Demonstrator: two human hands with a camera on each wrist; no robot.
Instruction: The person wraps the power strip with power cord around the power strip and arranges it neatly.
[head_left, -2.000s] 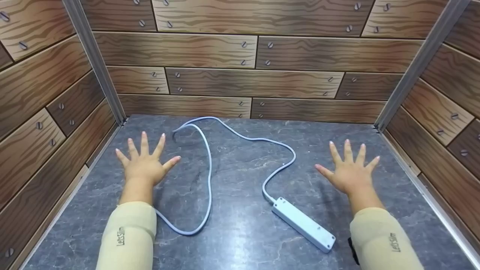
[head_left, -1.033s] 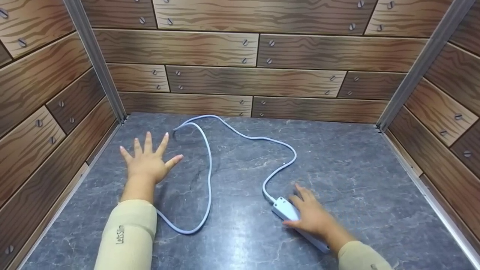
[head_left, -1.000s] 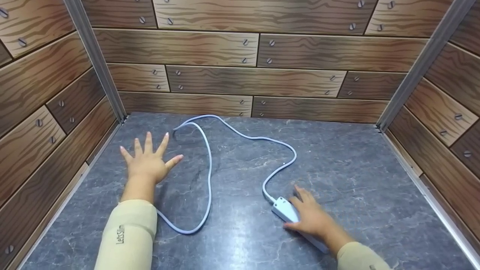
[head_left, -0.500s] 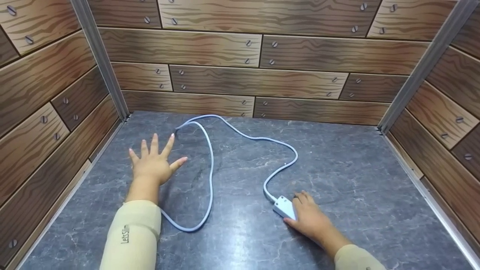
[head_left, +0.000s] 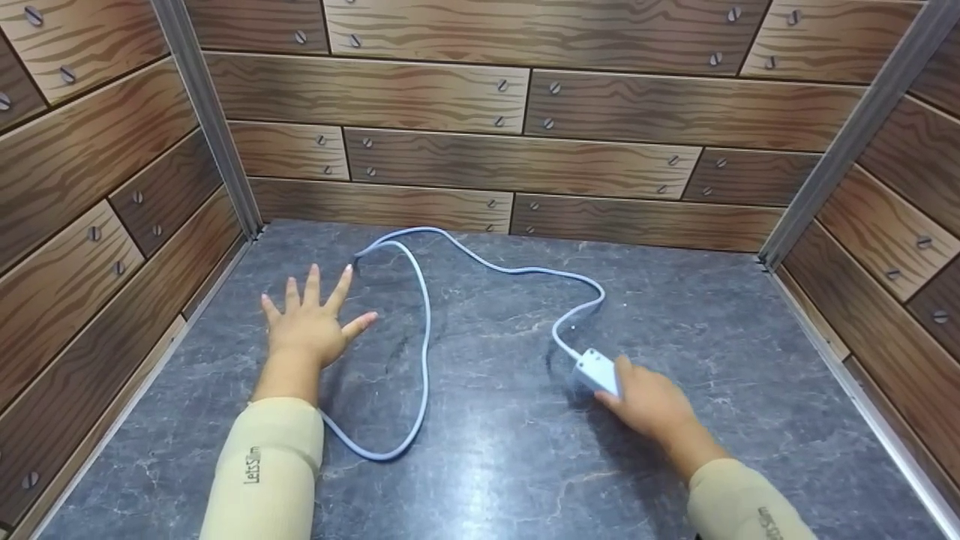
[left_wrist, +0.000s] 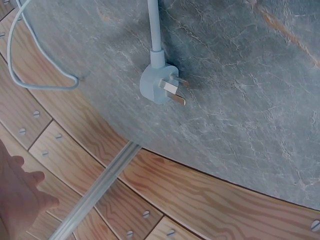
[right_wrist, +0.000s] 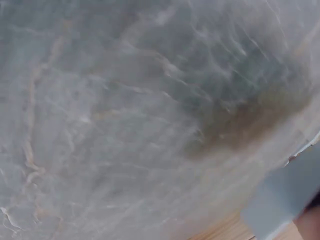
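In the head view my right hand [head_left: 656, 401] grips a pale blue power strip [head_left: 598, 370], thumb on its near side. The strip is tilted and off the table, its shadow below; the hand hides much of it. In the right wrist view one end of the power strip [right_wrist: 280, 197] shows at the lower right. The strip's cable [head_left: 426, 330] winds over the table in loops. My left hand [head_left: 309, 330] is held over the left side, fingers spread, touching nothing. The left wrist view shows a plug [left_wrist: 157, 84] with metal prongs on the table, hidden in the head view by the left arm.
The dark marbled tabletop [head_left: 495, 390] is bounded by a wood-patterned back wall [head_left: 427, 97] and side walls. Metal posts [head_left: 214, 127] stand in the back corners. The cable's far bend lies close to the back wall.
My right hand came in from the right, took hold of the power strip and raised it, moving it slightly away and right. The cable near it shifted. My left hand stays spread.
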